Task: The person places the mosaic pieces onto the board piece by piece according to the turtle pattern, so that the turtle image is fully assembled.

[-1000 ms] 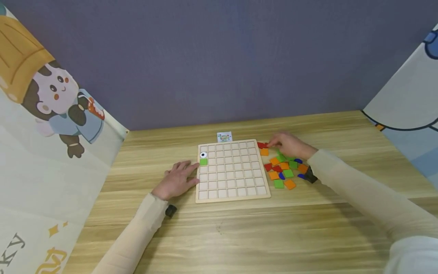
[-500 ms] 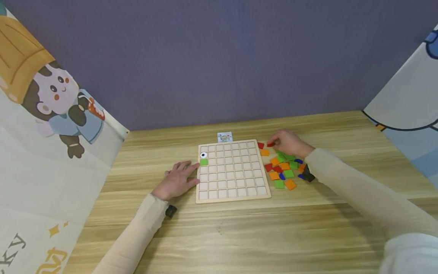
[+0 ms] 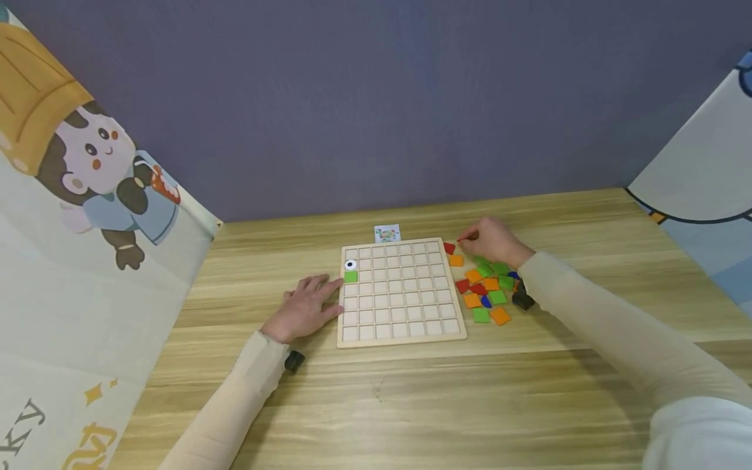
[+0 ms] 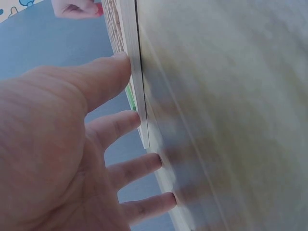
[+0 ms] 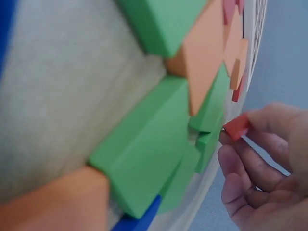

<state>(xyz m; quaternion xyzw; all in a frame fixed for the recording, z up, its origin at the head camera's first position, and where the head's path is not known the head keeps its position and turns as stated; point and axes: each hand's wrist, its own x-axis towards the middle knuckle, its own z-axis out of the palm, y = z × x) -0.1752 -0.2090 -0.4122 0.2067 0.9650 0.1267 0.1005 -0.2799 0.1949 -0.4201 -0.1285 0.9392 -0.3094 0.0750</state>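
A square wooden grid board (image 3: 402, 342) lies on the table. Along its left column sit a white tile with a black-dotted eye (image 3: 350, 265) and a green square tile (image 3: 350, 277) just below it. My left hand (image 3: 303, 309) rests at the board's left edge, fingers spread, thumb and index finger touching the rim. Beyond the board's upper right corner, my right hand (image 3: 495, 240) pinches a small red tile (image 5: 237, 127) between thumb and fingers, clearly visible in the right wrist view. Another red tile (image 3: 449, 249) and an orange tile (image 3: 455, 260) lie beside that corner.
Right of the board is a loose pile of green (image 3: 497, 297), orange (image 3: 501, 316), red (image 3: 463, 286) and blue (image 3: 485, 301) tiles, some overlapping. A small printed card (image 3: 387, 233) lies against the board's far edge. Behind the table (image 3: 376, 405) rises a dark wall (image 3: 376, 111).
My right hand has drawn the red tile away from the neighbouring red one and lifted it, its fingers now pinching the tile. The left hand has stayed at the board's edge.
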